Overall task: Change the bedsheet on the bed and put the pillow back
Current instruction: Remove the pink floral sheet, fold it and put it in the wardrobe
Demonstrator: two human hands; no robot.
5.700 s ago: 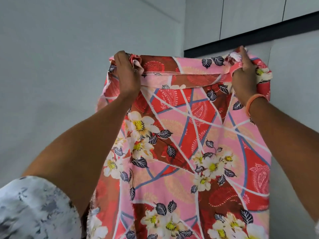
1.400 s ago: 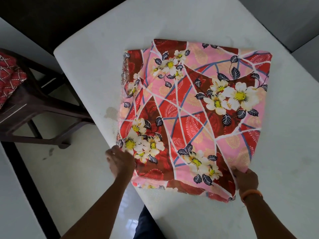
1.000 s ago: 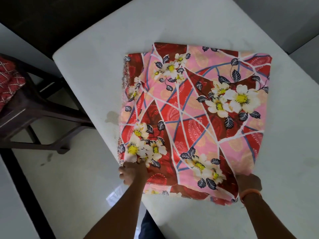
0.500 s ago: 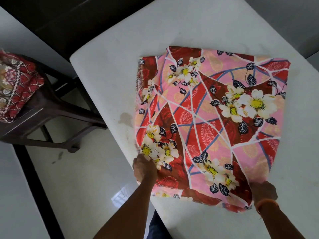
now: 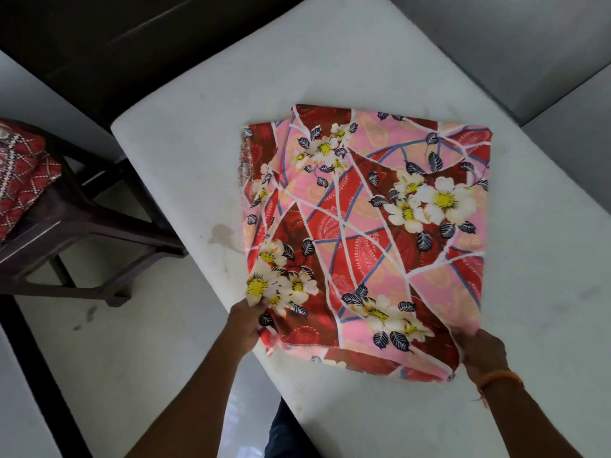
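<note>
A folded bedsheet (image 5: 363, 233), pink and red with white flowers, lies as a rough square on the bare white mattress (image 5: 205, 133). My left hand (image 5: 246, 320) grips the sheet's near left corner, fingers tucked under the fabric. My right hand (image 5: 481, 350), with an orange band on the wrist, pinches the near right corner. Both near corners sit close to the mattress's front edge. No pillow is in view.
A dark plastic chair (image 5: 66, 223) stands left of the bed with a red patterned cloth (image 5: 20, 180) on its seat. Pale glossy floor (image 5: 109, 352) lies between chair and bed. A grey wall (image 5: 515, 44) rises behind the mattress at the right.
Several seconds ago I held the sheet up in the air by its top corners. It now lies folded on the mattress; my hands have stayed on its near corners over the last second.
</note>
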